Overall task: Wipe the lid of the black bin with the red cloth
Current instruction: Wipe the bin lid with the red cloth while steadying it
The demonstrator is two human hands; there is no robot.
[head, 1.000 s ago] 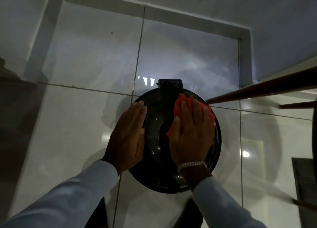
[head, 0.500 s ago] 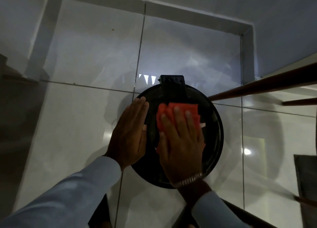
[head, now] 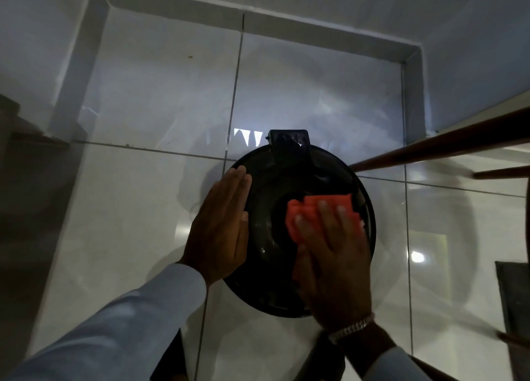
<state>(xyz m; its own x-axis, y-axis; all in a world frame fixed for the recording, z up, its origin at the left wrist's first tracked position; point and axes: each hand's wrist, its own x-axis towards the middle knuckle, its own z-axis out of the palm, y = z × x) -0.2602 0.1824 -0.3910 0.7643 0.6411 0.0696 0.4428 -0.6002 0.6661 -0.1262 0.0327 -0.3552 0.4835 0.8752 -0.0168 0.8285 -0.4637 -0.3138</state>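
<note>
Both flat on the lid: left hand open at its left edge, likely steadying; right hand spread, pressing the red cloth right of centre.

The glossy white tiled floor carries the round black bin near its far wall.

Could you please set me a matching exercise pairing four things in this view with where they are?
Things:
1. left hand
2. right hand
3. cloth
4. hinge

Places:
A. far edge of the lid
B. flat on the lid's left rim
C. pressing on the cloth
D. under the right hand's fingers

Pairs: 1-B, 2-C, 3-D, 4-A
</note>
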